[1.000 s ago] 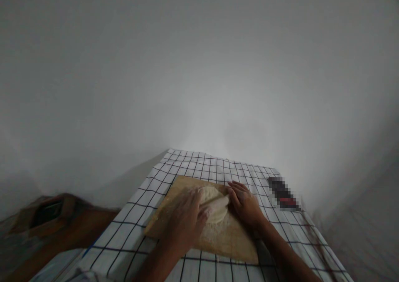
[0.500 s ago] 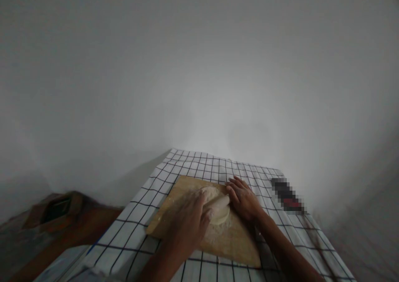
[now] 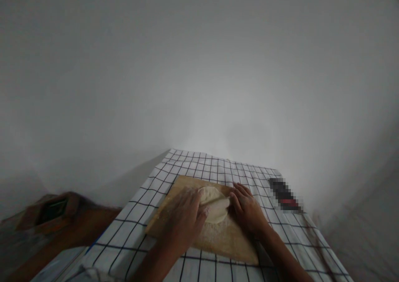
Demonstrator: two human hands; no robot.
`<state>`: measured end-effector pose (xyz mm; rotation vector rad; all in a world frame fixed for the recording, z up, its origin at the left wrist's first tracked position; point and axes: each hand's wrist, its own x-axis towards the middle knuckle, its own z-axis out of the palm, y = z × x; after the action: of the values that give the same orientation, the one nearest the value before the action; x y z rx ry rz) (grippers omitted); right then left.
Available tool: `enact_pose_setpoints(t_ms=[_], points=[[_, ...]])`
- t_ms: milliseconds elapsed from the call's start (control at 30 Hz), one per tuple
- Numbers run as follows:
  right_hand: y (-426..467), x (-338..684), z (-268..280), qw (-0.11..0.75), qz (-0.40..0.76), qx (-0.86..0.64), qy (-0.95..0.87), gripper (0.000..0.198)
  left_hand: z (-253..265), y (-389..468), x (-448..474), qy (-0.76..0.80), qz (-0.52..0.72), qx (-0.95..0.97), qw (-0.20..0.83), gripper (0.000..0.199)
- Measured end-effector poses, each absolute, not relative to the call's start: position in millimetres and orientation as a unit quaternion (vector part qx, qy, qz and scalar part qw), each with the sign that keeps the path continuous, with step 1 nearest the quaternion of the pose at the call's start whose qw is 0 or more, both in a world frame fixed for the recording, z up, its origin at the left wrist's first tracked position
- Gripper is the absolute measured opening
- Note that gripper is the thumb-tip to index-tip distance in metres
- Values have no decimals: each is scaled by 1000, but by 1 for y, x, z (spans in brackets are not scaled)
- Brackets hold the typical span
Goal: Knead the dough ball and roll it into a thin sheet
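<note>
A pale rolling pin [image 3: 219, 208] lies slanted across a flat, roundish piece of dough [image 3: 209, 194] on a floured wooden board [image 3: 229, 244]. My left hand [image 3: 188, 211] is curled over the pin's left end, thumb along the near side. At the other end, my right hand [image 3: 246, 207] closes round the tip, its fingers pointing away from me. Dough shows both beyond and in front of the pin. Both palms hide the pin's ends.
Under the board is a white tablecloth with a black grid [image 3: 199, 159], reaching the pale wall. A pixelated dark and red object [image 3: 285, 195] lies near the table's right edge. On the lower left, off the table, stands a brown box-like thing [image 3: 52, 211].
Both hands and the rolling pin have shifted slightly toward me. More of the dough shows beyond the pin now.
</note>
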<state>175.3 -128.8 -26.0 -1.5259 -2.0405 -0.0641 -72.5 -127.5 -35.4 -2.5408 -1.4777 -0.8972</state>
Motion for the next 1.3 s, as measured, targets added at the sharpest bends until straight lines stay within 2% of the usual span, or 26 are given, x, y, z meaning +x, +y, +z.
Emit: enact_pose_setpoints(t_ms=[200, 300, 400, 567, 767, 1033, 1200, 1300], points=[[-199, 175, -33, 303, -26, -581, -755, 29, -43, -146, -80, -436, -281, -854, 43, 59], [-214, 176, -40, 271, -36, -593, -757, 37, -48, -155, -81, -433, -276, -857, 48, 64], [-205, 178, -40, 258, -67, -582, -768, 48, -49, -159, -80, -431, -276, -857, 54, 64], [-153, 183, -24, 238, -56, -570, -784, 36, -42, -144, -75, -437, -294, -849, 44, 55], [-113, 174, -21, 241, -56, -603, -759, 40, -31, -126, -67, -500, -292, -815, 23, 46], [-168, 181, -31, 289, -28, -574, -766, 33, -40, -145, -74, -445, -301, -843, 17, 57], [-201, 178, -36, 274, -52, -579, -766, 28, -57, -164, -90, -436, -323, -840, -26, 65], [-200, 165, -31, 262, -43, -562, -783, 25, -64, -169, -105, -464, -341, -817, -34, 64]])
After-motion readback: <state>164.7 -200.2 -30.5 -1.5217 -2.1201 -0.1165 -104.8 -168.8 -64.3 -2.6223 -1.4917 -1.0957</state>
